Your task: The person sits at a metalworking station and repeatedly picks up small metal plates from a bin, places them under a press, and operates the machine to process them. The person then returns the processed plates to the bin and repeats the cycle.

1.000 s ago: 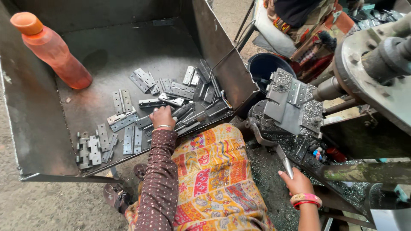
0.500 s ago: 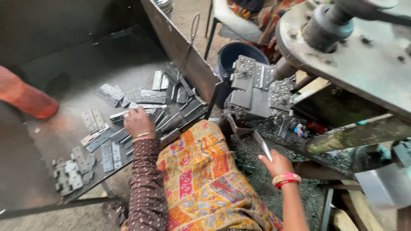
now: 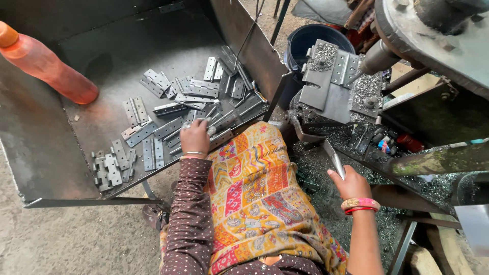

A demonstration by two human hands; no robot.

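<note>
Hinge in hand: I see the left hand [image 3: 195, 136] curled, fingers pinching a metal hinge [image 3: 210, 128] at the near edge of the heap, inside the tray.
Hinge pile: loose grey hinges [image 3: 196, 91] scattered over the tray floor, touching and overlapping; too many and too tangled for me to count. A small separate cluster [image 3: 109, 168] lies near the tray's front left corner.
Tray: one large dark sheet-metal tray [image 3: 46, 153], its right wall standing between the hinges and the machine.
Lever: the right hand [image 3: 350, 184] is closed around one metal lever handle [image 3: 333, 159], well apart from the tray, across the lap.
Machine: one press [image 3: 331, 81] with a hinge blank resting on its bed, metal swarf [image 3: 367, 91] spread around it.
Obstructions: the lap, covered in patterned yellow cloth [image 3: 260, 198], sits between both hands.
Other items: one orange bottle [image 3: 48, 66] lying tilted at the tray's far left; one dark blue bucket [image 3: 316, 40] behind the tray wall.
Wrists: I count bangles [image 3: 360, 204] on the right, one thin bangle on the left.
</note>
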